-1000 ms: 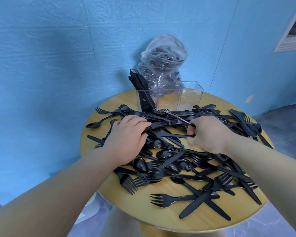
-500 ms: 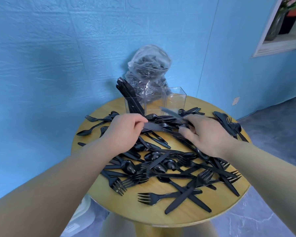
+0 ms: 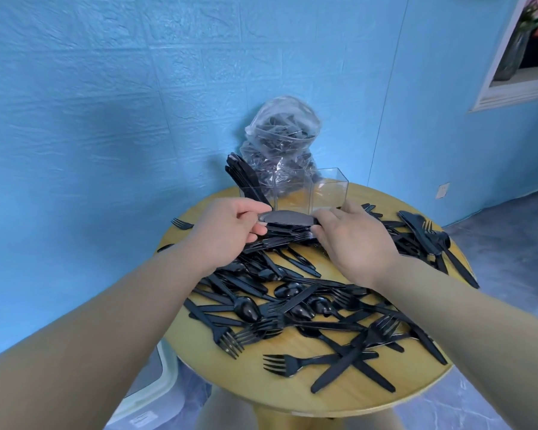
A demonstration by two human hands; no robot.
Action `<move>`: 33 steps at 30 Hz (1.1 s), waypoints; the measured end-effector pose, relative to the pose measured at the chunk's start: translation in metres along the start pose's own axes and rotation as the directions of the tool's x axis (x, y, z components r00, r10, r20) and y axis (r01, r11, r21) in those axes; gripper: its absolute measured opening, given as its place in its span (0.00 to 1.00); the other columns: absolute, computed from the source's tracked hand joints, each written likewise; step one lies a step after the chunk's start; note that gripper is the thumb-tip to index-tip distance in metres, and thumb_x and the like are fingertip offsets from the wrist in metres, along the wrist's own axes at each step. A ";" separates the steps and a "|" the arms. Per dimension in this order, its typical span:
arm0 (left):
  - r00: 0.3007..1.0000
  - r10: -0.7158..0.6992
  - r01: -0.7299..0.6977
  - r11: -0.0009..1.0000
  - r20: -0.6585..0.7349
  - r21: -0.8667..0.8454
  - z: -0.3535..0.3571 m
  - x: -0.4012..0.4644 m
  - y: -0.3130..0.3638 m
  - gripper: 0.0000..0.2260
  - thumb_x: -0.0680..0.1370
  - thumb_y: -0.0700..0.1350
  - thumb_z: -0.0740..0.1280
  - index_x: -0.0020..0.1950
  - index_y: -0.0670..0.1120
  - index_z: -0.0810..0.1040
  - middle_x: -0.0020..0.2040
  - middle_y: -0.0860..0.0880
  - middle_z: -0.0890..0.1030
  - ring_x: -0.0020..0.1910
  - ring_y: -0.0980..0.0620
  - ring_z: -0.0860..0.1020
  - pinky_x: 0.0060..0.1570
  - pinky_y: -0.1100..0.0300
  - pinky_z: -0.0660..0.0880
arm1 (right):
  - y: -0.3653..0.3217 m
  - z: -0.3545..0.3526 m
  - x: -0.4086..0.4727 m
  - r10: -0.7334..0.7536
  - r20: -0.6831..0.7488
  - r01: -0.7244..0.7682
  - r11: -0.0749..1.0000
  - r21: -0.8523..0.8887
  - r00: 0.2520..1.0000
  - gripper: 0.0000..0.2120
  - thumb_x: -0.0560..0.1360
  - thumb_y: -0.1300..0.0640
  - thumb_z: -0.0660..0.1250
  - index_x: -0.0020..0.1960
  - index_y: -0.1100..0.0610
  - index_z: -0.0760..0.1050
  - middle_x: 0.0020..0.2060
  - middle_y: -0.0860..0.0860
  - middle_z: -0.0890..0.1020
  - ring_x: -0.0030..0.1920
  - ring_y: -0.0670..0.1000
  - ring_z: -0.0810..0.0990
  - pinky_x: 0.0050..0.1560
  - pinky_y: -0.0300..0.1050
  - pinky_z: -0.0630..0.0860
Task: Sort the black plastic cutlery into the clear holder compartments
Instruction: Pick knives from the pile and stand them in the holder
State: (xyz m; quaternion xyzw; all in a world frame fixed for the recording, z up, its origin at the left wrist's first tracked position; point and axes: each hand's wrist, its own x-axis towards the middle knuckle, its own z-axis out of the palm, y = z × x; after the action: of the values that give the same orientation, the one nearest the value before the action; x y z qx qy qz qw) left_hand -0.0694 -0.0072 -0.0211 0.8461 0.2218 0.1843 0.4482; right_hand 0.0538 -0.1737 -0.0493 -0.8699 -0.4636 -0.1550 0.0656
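Observation:
A heap of black plastic forks, spoons and knives [image 3: 308,308] covers the round wooden table [image 3: 292,395]. At the back stands the clear holder [image 3: 330,192] with three compartments; the left compartment holds several upright black knives [image 3: 243,178], the other two look empty. I hold a small bundle of black knives [image 3: 288,219] level, just in front of the holder. My left hand [image 3: 227,231] pinches one end of it and my right hand [image 3: 354,240] grips the other end.
A clear plastic bag [image 3: 281,141] full of black cutlery leans on the blue wall behind the holder. More knives and a fork [image 3: 429,234] lie at the table's right edge. A white bin [image 3: 149,380] stands on the floor at lower left.
Both hands have lifted off the pile and come together toward the holder, now carrying a knife bundle between them. The camera has tilted upward.

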 end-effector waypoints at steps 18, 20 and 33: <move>0.984 0.130 -0.122 0.990 -0.125 0.066 -0.011 0.015 0.012 0.11 0.82 0.40 0.56 0.57 0.52 0.76 0.41 0.53 0.80 0.30 0.58 0.74 0.31 0.62 0.73 | -0.031 -0.007 0.038 -0.111 -0.074 0.126 0.965 0.228 0.991 0.24 0.82 0.46 0.48 0.75 0.53 0.60 0.59 0.52 0.76 0.56 0.56 0.76 0.49 0.48 0.74; 0.958 0.199 -0.162 0.969 -0.204 0.186 -0.029 0.031 0.017 0.12 0.81 0.38 0.57 0.53 0.53 0.75 0.41 0.52 0.79 0.26 0.62 0.71 0.26 0.69 0.66 | -0.027 -0.008 0.049 -0.076 -0.173 0.124 0.950 0.287 0.982 0.22 0.81 0.51 0.51 0.73 0.58 0.64 0.59 0.55 0.75 0.58 0.56 0.74 0.54 0.48 0.72; 0.871 0.426 -0.189 0.749 -0.244 0.635 -0.071 0.151 0.018 0.14 0.81 0.37 0.55 0.59 0.48 0.77 0.57 0.46 0.76 0.57 0.44 0.72 0.51 0.54 0.67 | -0.009 0.035 0.137 -0.062 0.018 0.062 0.998 -0.005 0.998 0.18 0.74 0.65 0.62 0.64 0.56 0.71 0.59 0.54 0.72 0.59 0.56 0.67 0.59 0.50 0.71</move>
State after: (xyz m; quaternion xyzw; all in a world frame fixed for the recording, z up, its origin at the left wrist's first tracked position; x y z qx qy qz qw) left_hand 0.0237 0.1138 0.0486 0.9167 0.2039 0.3357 0.0733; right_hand 0.1249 -0.0524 -0.0372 -0.8566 -0.4906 -0.1505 0.0541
